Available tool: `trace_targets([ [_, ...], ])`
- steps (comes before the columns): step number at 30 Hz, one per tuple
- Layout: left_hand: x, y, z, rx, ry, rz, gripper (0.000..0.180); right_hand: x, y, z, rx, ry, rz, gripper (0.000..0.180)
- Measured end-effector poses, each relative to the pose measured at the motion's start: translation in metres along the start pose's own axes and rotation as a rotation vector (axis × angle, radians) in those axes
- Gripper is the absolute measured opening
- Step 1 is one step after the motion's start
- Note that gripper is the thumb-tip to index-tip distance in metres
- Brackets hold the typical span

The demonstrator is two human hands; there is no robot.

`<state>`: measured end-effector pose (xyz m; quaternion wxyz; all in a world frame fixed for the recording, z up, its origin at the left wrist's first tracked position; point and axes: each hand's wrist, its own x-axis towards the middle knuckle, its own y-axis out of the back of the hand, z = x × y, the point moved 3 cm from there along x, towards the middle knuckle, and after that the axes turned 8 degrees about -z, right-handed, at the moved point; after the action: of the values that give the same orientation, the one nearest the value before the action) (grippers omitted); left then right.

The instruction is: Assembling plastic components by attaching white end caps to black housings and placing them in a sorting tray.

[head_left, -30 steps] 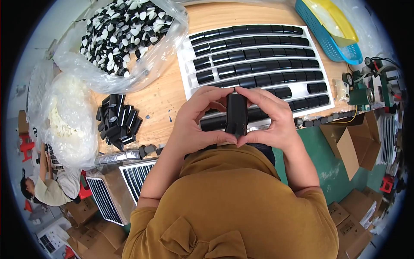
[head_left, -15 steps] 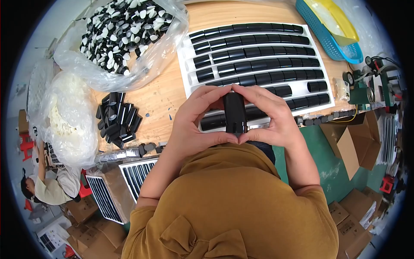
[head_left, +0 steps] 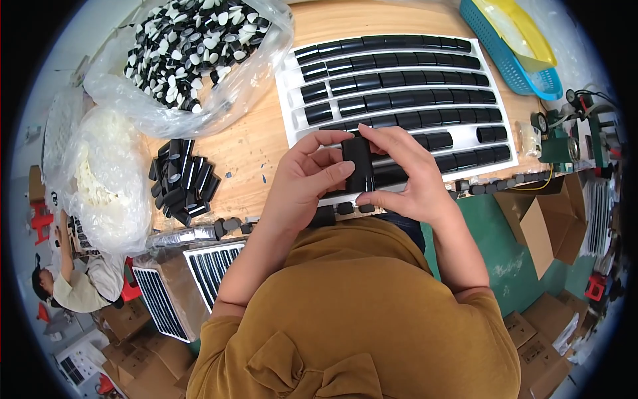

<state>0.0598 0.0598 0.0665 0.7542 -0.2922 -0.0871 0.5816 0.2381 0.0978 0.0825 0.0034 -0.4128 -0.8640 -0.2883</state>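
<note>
My left hand point(head_left: 307, 178) and my right hand point(head_left: 405, 174) together grip a black cylindrical tube point(head_left: 359, 166), held upright over the near edge of the wooden table. Just beyond it lies a white slotted tray point(head_left: 290, 120) filled with rows of the same black tubes. A loose pile of black tubes point(head_left: 181, 181) lies on the wood left of my left hand. A few short black caps point(head_left: 332, 213) sit along the table's near edge, under my hands.
A clear bag of black-and-white caps point(head_left: 193, 46) sits at the far left, and a bag of white parts point(head_left: 100, 179) hangs at the left edge. A blue basket point(head_left: 512, 60) stands far right. More slotted trays point(head_left: 193, 279) and cardboard boxes point(head_left: 551, 219) lie below; another person point(head_left: 73, 286) crouches at lower left.
My left fingers have opened a little and shifted along the tube. My right hand has slid down, its fingers now reaching over the top and under the bottom of the tube.
</note>
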Motion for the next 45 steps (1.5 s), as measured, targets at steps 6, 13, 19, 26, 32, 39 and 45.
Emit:
trace_targets([
  [6, 0.001, 0.001, 0.001, 0.060, -0.027, 0.011, 0.037, 0.000, -0.001, 0.003, 0.057, 0.023, -0.026, 0.083],
  [13, 0.002, 0.004, 0.001, 0.074, -0.016, 0.009, 0.038, 0.000, -0.005, 0.006, 0.159, 0.016, -0.032, 0.082],
  [19, 0.001, 0.001, -0.002, -0.001, -0.081, 0.076, 0.033, -0.003, -0.016, 0.016, 0.340, 0.017, 0.101, 0.064],
  [26, 0.000, 0.008, -0.002, -0.037, -0.215, 0.171, 0.034, -0.001, -0.024, 0.010, 0.540, -0.230, 0.118, 0.037],
  [32, -0.002, 0.011, 0.011, 0.281, -0.204, 0.098, 0.038, 0.005, -0.031, 0.006, 0.784, -0.264, 0.087, 0.059],
  [39, -0.005, 0.009, 0.008, 0.211, -0.268, 0.194, 0.031, 0.016, -0.040, 0.011, 0.719, -0.197, 0.128, 0.069],
  [45, -0.007, 0.021, -0.004, 0.204, -0.206, 0.148, 0.024, 0.013, -0.047, 0.014, 0.549, -0.165, 0.254, 0.065],
])
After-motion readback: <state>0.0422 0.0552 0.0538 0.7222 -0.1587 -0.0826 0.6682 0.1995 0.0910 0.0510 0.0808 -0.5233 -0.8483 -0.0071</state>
